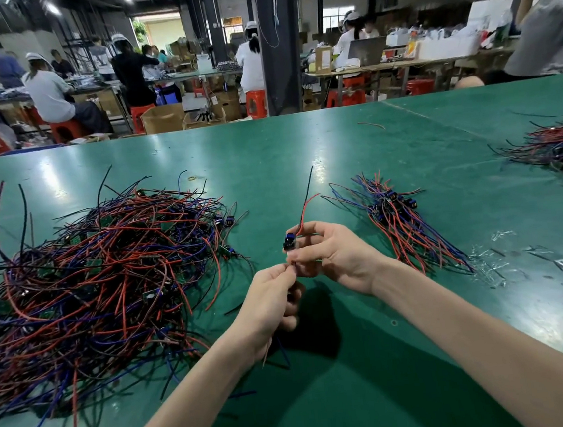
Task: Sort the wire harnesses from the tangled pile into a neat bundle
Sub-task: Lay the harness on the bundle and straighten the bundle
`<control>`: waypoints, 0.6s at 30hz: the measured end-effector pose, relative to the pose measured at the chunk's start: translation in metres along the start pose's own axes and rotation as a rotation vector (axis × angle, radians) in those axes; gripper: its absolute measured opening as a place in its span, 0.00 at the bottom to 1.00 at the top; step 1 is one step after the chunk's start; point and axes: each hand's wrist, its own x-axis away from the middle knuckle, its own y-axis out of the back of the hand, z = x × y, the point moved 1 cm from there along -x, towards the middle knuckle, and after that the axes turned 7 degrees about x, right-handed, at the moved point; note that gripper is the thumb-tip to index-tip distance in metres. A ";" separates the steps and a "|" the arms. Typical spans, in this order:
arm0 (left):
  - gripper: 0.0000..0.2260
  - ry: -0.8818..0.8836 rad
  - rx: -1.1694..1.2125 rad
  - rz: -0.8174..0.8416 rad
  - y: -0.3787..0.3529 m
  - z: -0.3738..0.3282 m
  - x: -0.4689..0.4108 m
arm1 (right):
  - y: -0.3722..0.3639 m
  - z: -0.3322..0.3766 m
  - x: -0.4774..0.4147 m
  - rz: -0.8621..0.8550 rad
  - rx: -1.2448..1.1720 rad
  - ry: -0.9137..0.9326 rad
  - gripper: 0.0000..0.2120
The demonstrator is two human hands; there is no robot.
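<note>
Harness [304,213]: held over the bench [301,142], wires pointing away.
Right hand [335,253]: curled round its connector [289,243].
Left hand [268,300]: pinches its near wires.
Bundle [401,222]: lies right, nearer the right hand; pile [100,272] left.

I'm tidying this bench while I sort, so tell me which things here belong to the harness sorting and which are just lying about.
In the job: tangled pile; neat bundle; one harness, pinched by the left hand and right hand.

Lying about: clear plastic scraps; stray wire; separate wire heap, far right.
</note>
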 end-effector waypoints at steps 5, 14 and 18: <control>0.09 0.026 0.007 0.052 -0.002 -0.001 0.002 | 0.002 0.000 -0.001 -0.046 0.036 -0.002 0.16; 0.09 0.029 0.100 0.069 -0.009 -0.003 0.007 | 0.016 0.003 -0.009 -0.255 0.094 0.052 0.17; 0.09 0.050 0.105 0.092 -0.006 -0.001 0.009 | 0.023 0.006 -0.013 -0.314 0.076 0.049 0.17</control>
